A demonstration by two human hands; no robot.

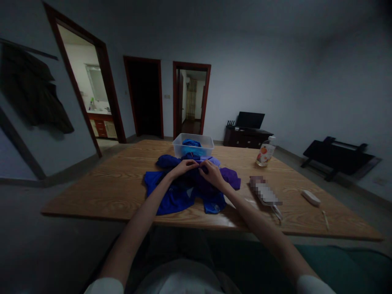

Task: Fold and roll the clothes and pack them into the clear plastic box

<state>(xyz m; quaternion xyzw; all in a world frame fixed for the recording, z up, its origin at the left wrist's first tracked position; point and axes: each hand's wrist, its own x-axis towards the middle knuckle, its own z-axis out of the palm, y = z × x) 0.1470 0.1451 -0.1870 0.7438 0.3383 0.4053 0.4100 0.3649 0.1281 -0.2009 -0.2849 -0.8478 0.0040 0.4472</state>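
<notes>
A person's left hand (183,166) and right hand (212,172) meet over a heap of soft, crumpled blue and purple clothing (190,188) in the middle of a wood-grain desk (107,183), each grip closed with the fingers pinched together on a fold of the fabric at the top of the heap. Just behind the clothing stands a clear, rectangular plastic tub (193,145) with more blue cloth inside. To the right on the desk are a transparent pump bottle (266,152) with a fruit label, well apart from the hands, and a small, white, oblong object (310,197) near the edge.
</notes>
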